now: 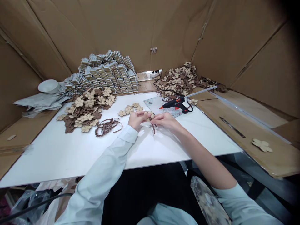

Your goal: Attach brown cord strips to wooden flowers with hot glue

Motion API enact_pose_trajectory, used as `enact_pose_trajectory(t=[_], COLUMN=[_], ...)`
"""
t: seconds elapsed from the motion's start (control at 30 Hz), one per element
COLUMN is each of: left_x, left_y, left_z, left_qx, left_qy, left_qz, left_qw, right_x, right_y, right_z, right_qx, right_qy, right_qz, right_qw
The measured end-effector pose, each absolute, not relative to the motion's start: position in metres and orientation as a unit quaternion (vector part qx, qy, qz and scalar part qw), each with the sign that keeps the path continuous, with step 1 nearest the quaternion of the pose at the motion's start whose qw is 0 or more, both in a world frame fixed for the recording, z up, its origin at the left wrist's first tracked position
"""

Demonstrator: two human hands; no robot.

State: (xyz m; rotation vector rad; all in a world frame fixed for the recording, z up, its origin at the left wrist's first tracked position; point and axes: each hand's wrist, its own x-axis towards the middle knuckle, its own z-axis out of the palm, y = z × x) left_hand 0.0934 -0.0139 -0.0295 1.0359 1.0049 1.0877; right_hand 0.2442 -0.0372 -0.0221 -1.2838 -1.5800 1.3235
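Observation:
Over the middle of the white board (150, 147), my left hand (138, 119) pinches a small beige flower (149, 116). My right hand (164, 121) touches the flower's right side, its fingers closed on a brown ribbon (153, 127) whose ends hang below. Just behind my left hand, several beige flowers (129, 109) lie in a short row. A coil of brown ribbon (106, 127) rests to the left. Behind my right hand a black glue gun (177, 104) with an orange tip lies on a printed sheet (150, 102).
Beige and brown flowers (87, 107) are heaped at the left, before stacked small packets (110, 73) and a white bowl (48, 86). Another flower pile (180, 79) stands at the back right. Tweezers (232, 127) and a loose flower (262, 145) lie on cardboard at the right.

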Motion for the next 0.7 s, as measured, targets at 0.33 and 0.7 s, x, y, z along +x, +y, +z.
enact_pose_trajectory(t=[0.33, 0.7], left_x=[0.0949, 0.0929], left_y=[-0.0182, -0.0167], left_z=[-0.0227, -0.0217], left_qx=[0.448, 0.440], left_qy=[0.437, 0.443], left_qz=[0.477, 0.477], left_qw=[0.616, 0.618], right_x=[0.2436, 0.2475], right_y=[-0.0400, -0.0352], right_z=[-0.0151, -0.0176], right_qx=[-0.522, -0.526], right_qy=[-0.598, -0.602], right_qz=[0.506, 0.473], right_qw=[0.337, 0.370])
